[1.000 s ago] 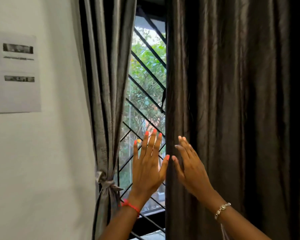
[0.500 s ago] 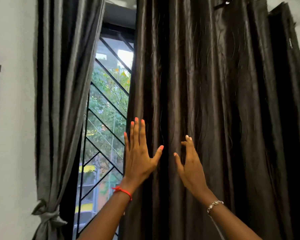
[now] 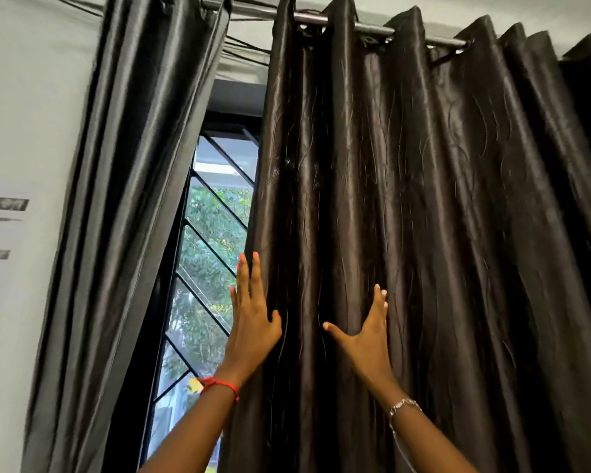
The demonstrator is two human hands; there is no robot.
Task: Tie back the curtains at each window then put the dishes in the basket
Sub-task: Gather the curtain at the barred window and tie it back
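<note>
A: Is there any writing to read?
B: Only a paper (image 3: 1, 230) at 9 o'clock, and its lines are too blurred.
A: And the curtain?
B: The dark brown curtain (image 3: 441, 216) is glossy with thin wavy lines and hangs from centre to 3 o'clock. The left hand (image 3: 253, 324) and right hand (image 3: 369, 336) press flat on it at 6 o'clock, fingers straight, gripping nothing.

metal rod (image 3: 369, 28), with grey curtain (image 3: 126, 165) and dark brown curtain (image 3: 458, 233) on it
</note>
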